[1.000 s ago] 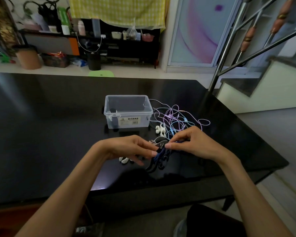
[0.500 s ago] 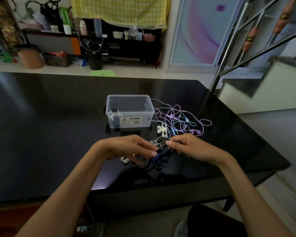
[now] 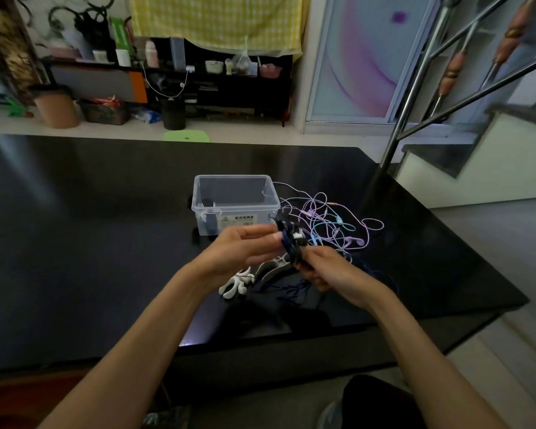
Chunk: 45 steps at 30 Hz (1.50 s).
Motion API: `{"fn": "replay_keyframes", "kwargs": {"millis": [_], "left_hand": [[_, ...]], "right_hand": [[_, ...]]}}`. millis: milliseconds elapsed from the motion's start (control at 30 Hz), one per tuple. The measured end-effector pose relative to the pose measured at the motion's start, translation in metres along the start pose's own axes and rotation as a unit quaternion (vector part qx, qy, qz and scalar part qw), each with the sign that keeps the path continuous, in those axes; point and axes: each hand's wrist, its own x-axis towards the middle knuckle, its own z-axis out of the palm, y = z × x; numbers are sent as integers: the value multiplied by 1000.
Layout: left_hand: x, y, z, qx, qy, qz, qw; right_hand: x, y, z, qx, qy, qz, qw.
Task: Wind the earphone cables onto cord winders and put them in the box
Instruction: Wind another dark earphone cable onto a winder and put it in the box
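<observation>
**Hands working a dark winder above the table**

Fingers of your left hand (image 3: 245, 247) are pinching the upper part of the dark, fishbone-shaped plastic cord winder (image 3: 288, 239), while your right hand (image 3: 325, 269) is curling round its lower end. You are holding it lifted off the glossy black table (image 3: 90, 227), tilted, just in front of the clear plastic storage box (image 3: 234, 204). A dark navy earphone cable (image 3: 291, 287) is trailing from the winder down to the tabletop below your right hand.

Two white fishbone-shaped cord winders (image 3: 251, 275) are lying on the table beneath your hands. A loose tangle of lilac, light blue and white earphone cables (image 3: 331, 218) is sitting just right of the box, touching its right side. Something dark is lying in the box's near left corner; you cannot tell from here what it is.
</observation>
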Motion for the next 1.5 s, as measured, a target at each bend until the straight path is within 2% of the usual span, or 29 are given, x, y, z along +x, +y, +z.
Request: {"fn": "replay_keyframes", "kwargs": {"millis": [133, 233, 467, 667, 833, 900, 1067, 1233, 1500], "left_hand": [[6, -2, -6, -115, 162, 20, 980], [8, -6, -11, -116, 196, 3, 974], [6, -2, -12, -121, 154, -38, 980], [6, -3, -4, -145, 205, -23, 968], [7, -3, 0, -193, 217, -30, 957], [7, -6, 1, -179, 224, -17, 958], [6, -10, 6, -43, 209, 41, 976], [6, -5, 0, -62, 156, 30, 985], [7, 2, -14, -64, 132, -8, 989]], "right_hand": [[4, -4, 11, -56, 39, -63, 996], [2, -9, 12, -60, 71, -101, 991], [5, -6, 3, -40, 110, -100, 988], [-2, -12, 13, -65, 47, -107, 991], [-3, -16, 14, -61, 46, -116, 990], [-4, -16, 15, -66, 50, -122, 989], [-2, -13, 12, -64, 93, -133, 985], [0, -10, 7, -16, 101, -129, 986], [1, -12, 5, 6, 128, -147, 981]]}}
